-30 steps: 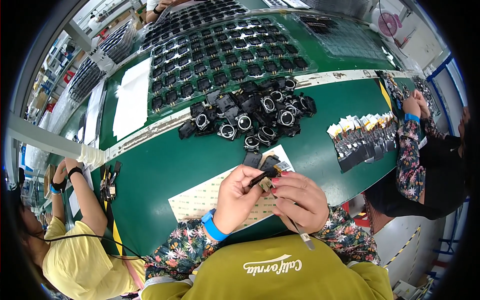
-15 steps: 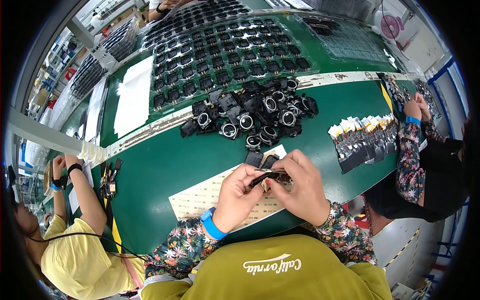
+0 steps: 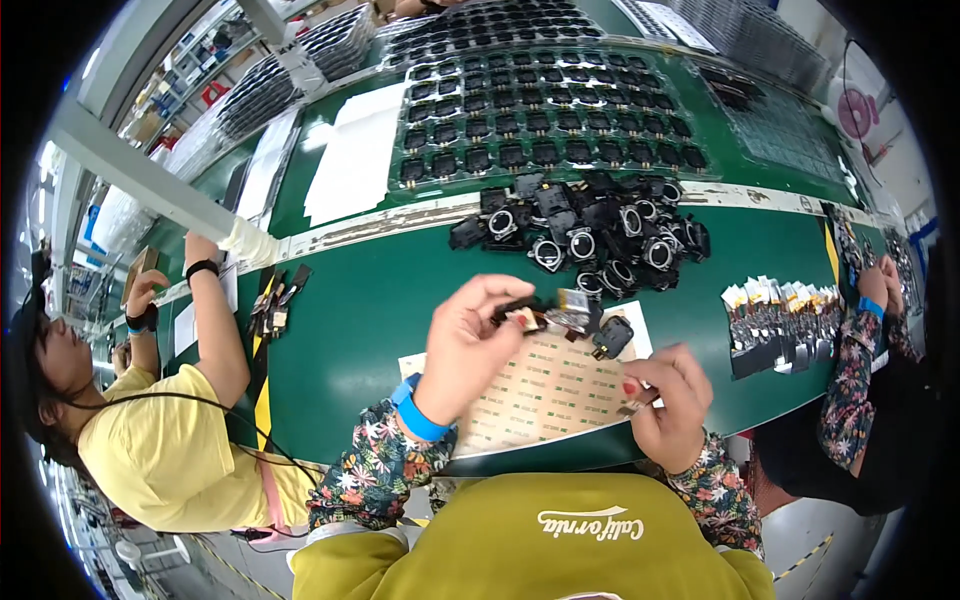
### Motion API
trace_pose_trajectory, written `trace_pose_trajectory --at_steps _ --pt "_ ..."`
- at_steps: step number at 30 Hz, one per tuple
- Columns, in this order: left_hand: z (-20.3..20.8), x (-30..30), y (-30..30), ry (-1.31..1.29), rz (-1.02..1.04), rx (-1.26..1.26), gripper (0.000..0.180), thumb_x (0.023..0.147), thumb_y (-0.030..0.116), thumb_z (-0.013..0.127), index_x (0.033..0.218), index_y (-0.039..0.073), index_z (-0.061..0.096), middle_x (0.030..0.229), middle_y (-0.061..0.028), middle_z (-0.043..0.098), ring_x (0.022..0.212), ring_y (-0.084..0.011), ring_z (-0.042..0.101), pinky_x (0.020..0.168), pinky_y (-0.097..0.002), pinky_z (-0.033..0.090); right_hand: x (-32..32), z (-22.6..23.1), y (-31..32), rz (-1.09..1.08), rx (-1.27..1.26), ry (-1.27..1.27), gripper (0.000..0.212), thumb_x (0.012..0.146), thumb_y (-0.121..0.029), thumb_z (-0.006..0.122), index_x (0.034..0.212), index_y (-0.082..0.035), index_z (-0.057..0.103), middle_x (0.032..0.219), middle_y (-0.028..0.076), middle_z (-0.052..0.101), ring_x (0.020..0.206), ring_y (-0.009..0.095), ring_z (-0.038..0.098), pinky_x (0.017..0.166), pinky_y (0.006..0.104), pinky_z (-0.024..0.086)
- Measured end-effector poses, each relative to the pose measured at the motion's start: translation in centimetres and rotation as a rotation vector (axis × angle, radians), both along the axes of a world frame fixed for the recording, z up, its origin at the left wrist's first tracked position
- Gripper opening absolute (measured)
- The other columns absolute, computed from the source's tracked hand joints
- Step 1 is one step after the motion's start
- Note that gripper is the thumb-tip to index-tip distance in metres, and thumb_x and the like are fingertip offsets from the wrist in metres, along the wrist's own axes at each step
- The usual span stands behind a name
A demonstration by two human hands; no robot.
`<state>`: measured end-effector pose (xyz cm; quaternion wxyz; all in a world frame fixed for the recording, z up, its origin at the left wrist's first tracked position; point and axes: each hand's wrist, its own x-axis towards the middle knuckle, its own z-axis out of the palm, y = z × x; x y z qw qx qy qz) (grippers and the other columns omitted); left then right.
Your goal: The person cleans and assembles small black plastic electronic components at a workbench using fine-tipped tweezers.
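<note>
My left hand (image 3: pixel 470 340) pinches a black plastic module (image 3: pixel 512 312) with a shiny flat flex part (image 3: pixel 572 304) sticking out toward the right. Lower and to the right, my right hand (image 3: pixel 672 405) is closed, thumb against fingers, on a small brownish strip (image 3: pixel 640 400) whose kind I cannot make out. Both hands are over or beside a tan adhesive sheet (image 3: pixel 545 390) with printed rows. One loose black module (image 3: pixel 612 338) lies at the sheet's far right part. Red marks show on both thumbs or fingertips.
Beyond my hands lies a heap of black modules with silver rings (image 3: pixel 600 235). Behind a pale strip stand clear trays of black parts (image 3: pixel 540 115) and white sheets (image 3: pixel 355 150). Flex parts (image 3: pixel 785 325) lie in a row at right. Co-workers sit left (image 3: pixel 170 440) and right (image 3: pixel 850 430).
My hands, together at the module before, are now apart. The right has moved right and down with a small strip; the left keeps the module. The view has shifted left.
</note>
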<state>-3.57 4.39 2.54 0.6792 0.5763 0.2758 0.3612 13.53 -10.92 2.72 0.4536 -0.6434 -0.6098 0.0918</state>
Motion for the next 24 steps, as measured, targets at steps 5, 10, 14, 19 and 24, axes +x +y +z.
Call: trace_pose_trajectory --at_steps 5,10,14,19,24 --pt "-1.2 -8.0 6.3 0.178 0.381 0.188 0.018 0.085 -0.006 0.054 0.102 -0.001 0.058 0.096 -0.0041 0.062 0.082 -0.0085 0.058 0.073 -0.0206 0.048 -0.6 -2.6 0.0 0.220 -0.144 -0.316 0.037 0.068 0.001 0.063 0.105 -0.005 0.062 0.100 0.012 0.056 0.080 0.024 0.061 0.065 0.0316 0.050" --pt "-5.8 -19.9 11.1 0.925 0.764 0.627 0.021 0.079 0.001 0.062 0.100 0.003 0.061 0.090 -0.0095 0.064 0.081 -0.0201 0.062 0.073 -0.0289 0.049 -1.5 -3.0 0.0 0.246 -0.120 -0.482 0.037 0.071 -0.003 0.062 0.108 -0.007 0.062 0.110 0.012 0.055 0.084 0.025 0.062 0.066 0.0330 0.051" --pt "-3.8 -18.3 10.0 1.304 0.880 1.083 0.025 0.075 0.001 0.063 0.099 0.005 0.063 0.089 -0.0116 0.063 0.089 -0.0291 0.060 0.079 -0.0360 0.047 -1.4 -4.0 0.0 0.226 -0.109 -0.494 0.035 0.072 -0.006 0.062 0.107 -0.007 0.062 0.109 0.012 0.055 0.086 0.025 0.062 0.066 0.0331 0.051" --pt "1.3 -5.5 4.2 0.687 0.380 1.074 0.022 0.077 0.000 0.061 0.098 0.001 0.061 0.089 -0.0118 0.063 0.082 -0.0301 0.060 0.073 -0.0343 0.048 -1.7 -3.9 -0.4 0.226 -0.095 -0.466 0.034 0.071 -0.005 0.064 0.105 -0.007 0.062 0.106 0.011 0.055 0.082 0.024 0.062 0.063 0.0321 0.051" --pt "-0.2 3.2 0.3 0.597 -0.071 0.942 0.021 0.076 0.002 0.062 0.096 0.003 0.057 0.081 -0.0138 0.062 0.072 -0.0312 0.060 0.065 -0.0377 0.048 -1.0 -2.5 -1.4 0.167 -0.113 -0.254 0.028 0.069 -0.004 0.067 0.096 -0.007 0.062 0.092 0.008 0.055 0.072 0.023 0.062 0.058 0.0312 0.050"
